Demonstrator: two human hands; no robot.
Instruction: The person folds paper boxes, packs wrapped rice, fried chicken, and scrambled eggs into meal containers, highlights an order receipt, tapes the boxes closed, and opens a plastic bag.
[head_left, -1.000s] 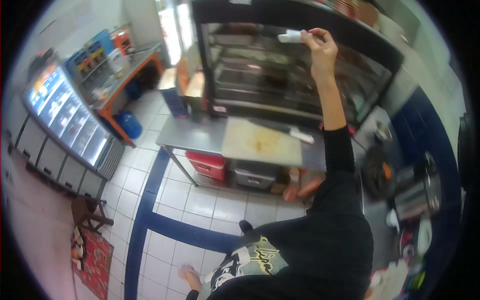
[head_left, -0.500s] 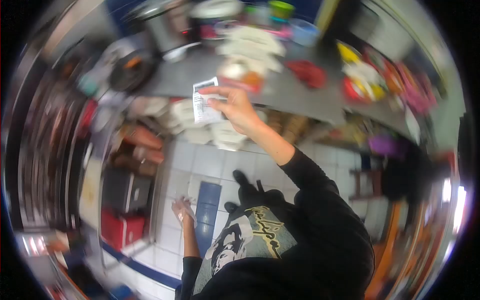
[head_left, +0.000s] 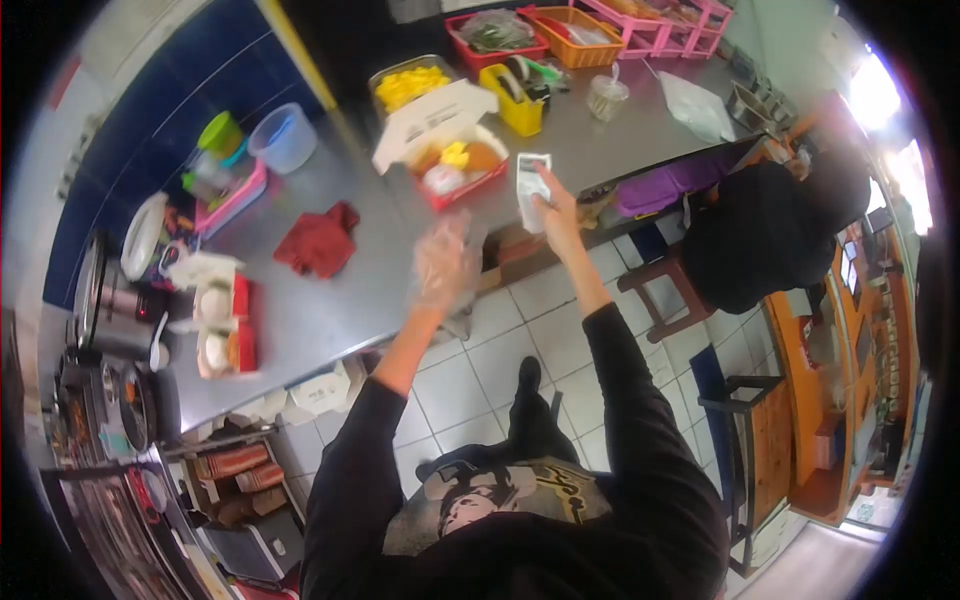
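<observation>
On the counter (head_left: pixel 300 300), an open box (head_left: pixel 477 188) stands before the left hand (head_left: pixel 445 258), the right hand (head_left: pixel 557 212) with its slip (head_left: pixel 533 190) to its right; a cloth (head_left: pixel 318 240) lies left, two boxes (head_left: pixel 243 310) and a cooker (head_left: pixel 120 310) farther left, a caddy (head_left: pixel 513 103) behind right, baskets (head_left: pixel 590 58) beyond that

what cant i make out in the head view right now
- Print on the paper slip in the right hand: too small.
- Left hand's finger positions: blurred.
- Part of the stool: hidden by the person in black.
</observation>
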